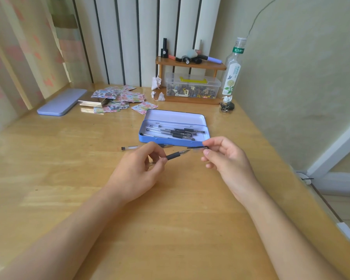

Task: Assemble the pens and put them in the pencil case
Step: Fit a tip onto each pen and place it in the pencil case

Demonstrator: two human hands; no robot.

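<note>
My left hand [138, 170] grips a clear pen with a black rubber grip [173, 155], its tip pointing right. Just past that tip, my right hand [223, 156] pinches a clear pen cap with a black clip [198, 148], a small gap apart from the tip. Behind both hands sits an open blue tin pencil case [171, 140] with several pens [178, 131] inside. One more clear pen [132, 147] lies on the wooden desk just in front of the case.
A lilac tin lid [62, 102] lies at the far left. Sticker sheets [119, 97] are scattered at the back. A wooden shelf [190, 64] with a clear box [192, 87] and a bottle [231, 71] stand at the back right.
</note>
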